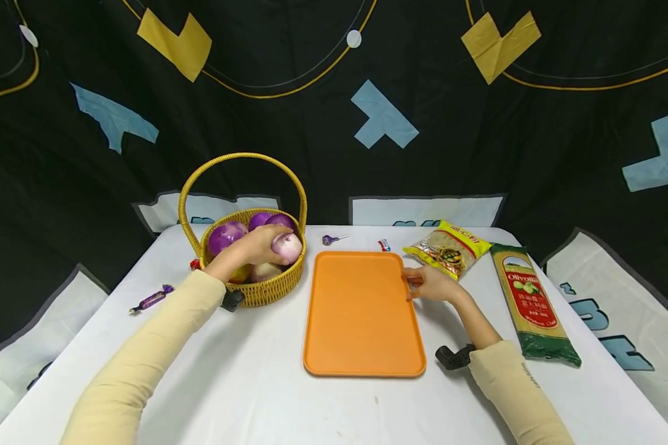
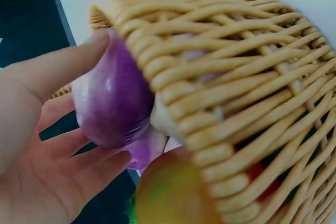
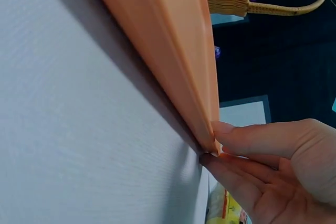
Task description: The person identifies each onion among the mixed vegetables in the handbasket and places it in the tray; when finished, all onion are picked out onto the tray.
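The purple onion (image 1: pixel 286 246) sits in the wicker basket (image 1: pixel 267 289) at far left, the left hand (image 1: pixel 254 246) curled round it. The right hand (image 1: pixel 431 283) pinches the orange tray's (image 1: pixel 362 315) right rim. Picking seems under way; lifting it clear of the handle likely comes next.

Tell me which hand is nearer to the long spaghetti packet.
Right. The right hand rests at the orange tray's right edge, fingers pinching its rim, just left of the spaghetti packet. The left hand is across the tray, gripping an onion in the basket.
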### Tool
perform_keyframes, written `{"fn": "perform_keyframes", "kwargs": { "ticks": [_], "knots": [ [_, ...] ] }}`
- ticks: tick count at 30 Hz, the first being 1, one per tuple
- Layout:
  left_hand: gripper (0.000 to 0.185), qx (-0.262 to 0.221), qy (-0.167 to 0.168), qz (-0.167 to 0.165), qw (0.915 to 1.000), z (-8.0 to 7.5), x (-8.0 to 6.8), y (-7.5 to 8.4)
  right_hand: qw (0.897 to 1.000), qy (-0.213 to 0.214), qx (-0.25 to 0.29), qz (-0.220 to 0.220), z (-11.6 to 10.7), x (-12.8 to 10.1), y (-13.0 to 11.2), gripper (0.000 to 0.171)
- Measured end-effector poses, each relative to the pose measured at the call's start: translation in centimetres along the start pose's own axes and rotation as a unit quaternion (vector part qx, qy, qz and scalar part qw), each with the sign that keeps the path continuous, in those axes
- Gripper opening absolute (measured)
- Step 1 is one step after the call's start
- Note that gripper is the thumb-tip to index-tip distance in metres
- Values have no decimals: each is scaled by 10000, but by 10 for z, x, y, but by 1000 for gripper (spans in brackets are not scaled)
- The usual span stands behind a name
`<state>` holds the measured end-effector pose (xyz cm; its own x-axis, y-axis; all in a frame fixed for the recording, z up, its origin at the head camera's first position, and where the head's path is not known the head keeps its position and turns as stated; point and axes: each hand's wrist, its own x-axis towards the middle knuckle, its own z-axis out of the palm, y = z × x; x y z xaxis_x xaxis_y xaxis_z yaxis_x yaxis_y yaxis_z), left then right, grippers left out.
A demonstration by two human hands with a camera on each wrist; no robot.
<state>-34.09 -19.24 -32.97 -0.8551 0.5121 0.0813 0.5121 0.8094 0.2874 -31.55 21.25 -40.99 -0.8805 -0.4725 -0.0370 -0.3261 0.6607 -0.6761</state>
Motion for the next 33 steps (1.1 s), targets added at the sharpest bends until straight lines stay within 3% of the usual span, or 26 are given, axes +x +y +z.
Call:
{"fn": "perform_keyframes", "kwargs": {
  "ticks": [3, 9, 14, 17, 19, 22, 26, 33],
  "knots": [
    [60, 99, 181, 36, 9998, 3, 0, -2, 9999, -16, 139, -10, 2, 0, 2, 65],
    [62, 85, 515, -344, 9980, -4, -10, 4, 9999, 69, 135, 39, 5, -3, 7, 63],
    [68, -174, 1421, -539, 9882, -12, -25, 17, 9994, 165, 312, 44, 7, -5, 10, 63],
    [69, -433, 2004, -340, 9782, -14, -30, 32, 9990, 233, 374, -45, 8, -5, 11, 63],
    [70, -557, 2192, -152, 9740, -11, -31, 43, 9990, 297, 309, -116, 8, -6, 11, 62],
    [70, -685, 2115, 63, 9750, -5, -25, 59, 9991, 362, 115, -203, 9, -8, 9, 59],
    [69, -897, 1663, 203, 9818, 8, -7, 73, 9988, 420, -135, -228, 10, -10, 5, 54],
    [63, -1110, 1080, 842, 9843, 50, 48, 85, 9974, 440, -470, -337, 7, -13, 0, 52]
  ]
}}
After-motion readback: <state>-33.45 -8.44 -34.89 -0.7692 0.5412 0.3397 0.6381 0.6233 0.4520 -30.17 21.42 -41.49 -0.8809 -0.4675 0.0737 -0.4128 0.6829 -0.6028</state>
